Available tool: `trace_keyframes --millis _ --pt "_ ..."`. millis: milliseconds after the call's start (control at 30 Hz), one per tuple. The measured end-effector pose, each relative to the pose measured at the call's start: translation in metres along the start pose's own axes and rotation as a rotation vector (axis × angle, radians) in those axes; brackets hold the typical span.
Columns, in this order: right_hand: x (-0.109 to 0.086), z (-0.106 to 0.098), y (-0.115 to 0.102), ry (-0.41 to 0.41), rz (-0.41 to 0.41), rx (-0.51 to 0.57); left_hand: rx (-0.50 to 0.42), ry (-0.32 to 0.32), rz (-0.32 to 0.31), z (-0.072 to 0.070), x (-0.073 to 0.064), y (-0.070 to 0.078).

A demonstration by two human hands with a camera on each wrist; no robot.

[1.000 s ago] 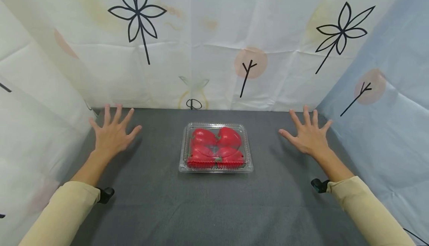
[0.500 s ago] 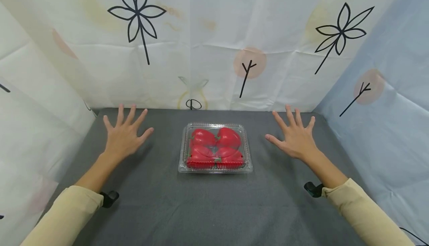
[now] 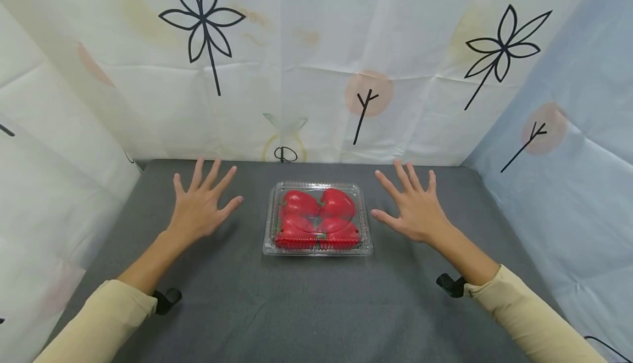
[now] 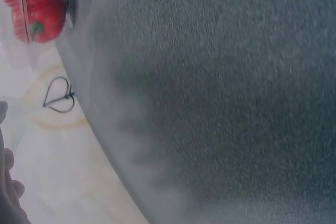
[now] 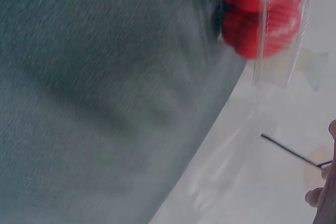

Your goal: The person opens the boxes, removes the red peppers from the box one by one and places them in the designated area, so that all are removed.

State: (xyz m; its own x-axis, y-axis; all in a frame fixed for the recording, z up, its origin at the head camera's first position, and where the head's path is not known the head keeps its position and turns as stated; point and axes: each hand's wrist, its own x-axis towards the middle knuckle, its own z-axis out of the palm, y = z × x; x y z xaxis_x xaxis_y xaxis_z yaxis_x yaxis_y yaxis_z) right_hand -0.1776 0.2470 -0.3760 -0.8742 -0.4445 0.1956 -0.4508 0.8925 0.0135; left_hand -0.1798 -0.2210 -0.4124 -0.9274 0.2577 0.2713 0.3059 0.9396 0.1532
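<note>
A clear plastic clamshell box [image 3: 269,236] sits with its lid down at the middle of the grey table. Inside it are several red bell peppers [image 3: 338,204] with green stems. To the box's left, my left hand [image 3: 196,209] is held with fingers spread, holding nothing and apart from the box. On the other side my right hand [image 3: 415,212] has its fingers spread too, the thumb tip close to the box's right edge. Both wrist views catch the peppers [image 4: 44,17] through the plastic, with only parts of the fingers at the frame's edge.
A dark grey cloth [image 3: 316,313] covers the table. Behind it hangs a white patterned curtain [image 3: 316,50], and more curtains close off the left and right sides. A black cable [image 3: 605,345] lies at the lower right.
Both hands have moved inward toward the box, the left one to the right and the right one to the left. The box has stayed in place.
</note>
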Motion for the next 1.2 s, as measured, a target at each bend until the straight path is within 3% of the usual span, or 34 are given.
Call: trace_keyframes --millis 367,533,833,1200 --pt "0.001 0.007 -0.027 0.042 -0.139 -0.011 -0.014 0.014 0.078 0.009 -0.005 0.019" --pt "0.001 0.008 -0.039 0.026 -0.198 -0.003 -0.028 -0.008 0.105 0.010 -0.009 0.028" --pt "0.001 0.012 -0.059 -0.012 -0.388 0.034 -0.105 -0.077 0.142 0.015 -0.019 0.043" --pt "0.001 0.028 -0.074 0.127 -0.585 0.102 -0.272 -0.170 0.115 0.023 -0.034 0.048"
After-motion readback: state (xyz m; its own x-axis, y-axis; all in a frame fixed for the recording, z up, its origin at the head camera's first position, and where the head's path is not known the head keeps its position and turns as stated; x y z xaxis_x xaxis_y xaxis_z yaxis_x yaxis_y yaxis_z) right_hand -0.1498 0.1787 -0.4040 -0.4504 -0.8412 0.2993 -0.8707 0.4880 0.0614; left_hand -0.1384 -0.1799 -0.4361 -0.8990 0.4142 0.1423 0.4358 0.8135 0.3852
